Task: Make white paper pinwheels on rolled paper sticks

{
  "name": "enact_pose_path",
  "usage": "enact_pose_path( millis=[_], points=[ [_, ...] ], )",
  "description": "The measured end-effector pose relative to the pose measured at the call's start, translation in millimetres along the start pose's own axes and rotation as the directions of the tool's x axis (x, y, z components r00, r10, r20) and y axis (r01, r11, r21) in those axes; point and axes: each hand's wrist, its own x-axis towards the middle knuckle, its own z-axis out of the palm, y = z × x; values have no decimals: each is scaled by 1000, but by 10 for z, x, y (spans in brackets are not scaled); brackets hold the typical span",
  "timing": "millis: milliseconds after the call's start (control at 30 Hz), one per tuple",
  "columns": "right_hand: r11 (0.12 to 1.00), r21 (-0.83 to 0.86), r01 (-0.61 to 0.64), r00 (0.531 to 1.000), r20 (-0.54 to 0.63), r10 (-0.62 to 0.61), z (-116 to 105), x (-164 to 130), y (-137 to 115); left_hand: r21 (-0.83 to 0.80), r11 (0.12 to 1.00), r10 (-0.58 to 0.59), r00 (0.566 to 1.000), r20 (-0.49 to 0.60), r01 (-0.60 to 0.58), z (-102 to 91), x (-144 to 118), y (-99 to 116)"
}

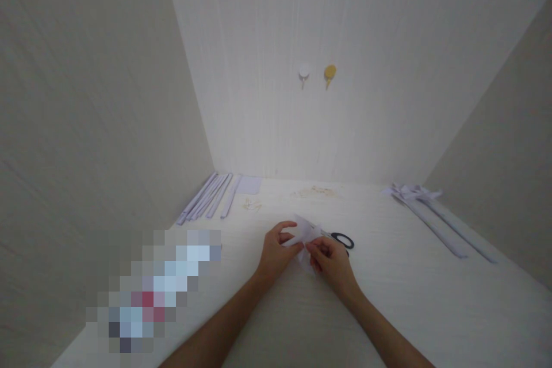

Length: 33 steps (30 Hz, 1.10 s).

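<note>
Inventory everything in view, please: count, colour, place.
Paper piece: one, white, centre
Scissors: one, black handles, beside right hand
Folded strips: several, whitish, far left
Sheet: one, whitish, beside folded strips
Thin bits: two clusters, tan, far side
Bow-ended strips: two, whitish, far right
Table: one, white, below
Walls: three, pale, around
Hooks: two, white and yellow, back wall
Pixelated patch: one, multicoloured, left
Left hand: one, holding paper piece
Right hand: one, holding paper piece
</note>
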Motion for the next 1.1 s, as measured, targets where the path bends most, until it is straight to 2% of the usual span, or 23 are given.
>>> enact_pose_path(
  millis=[333,900,1100],
  points=[
    [1000,-8,-1,1000,24,1,-3,16,15,17,1000,-16,1000,14,16,-12,5,25],
    [997,-74,10,1000,-12,-11,9,-2,-5,36,999,-5,1000,17,4,-6,9,4],
    [998,-49,27,1000,-9,-28,16,-15,-1,-6,1000,-11,1000,10,11,3,11,7]
  ],
)
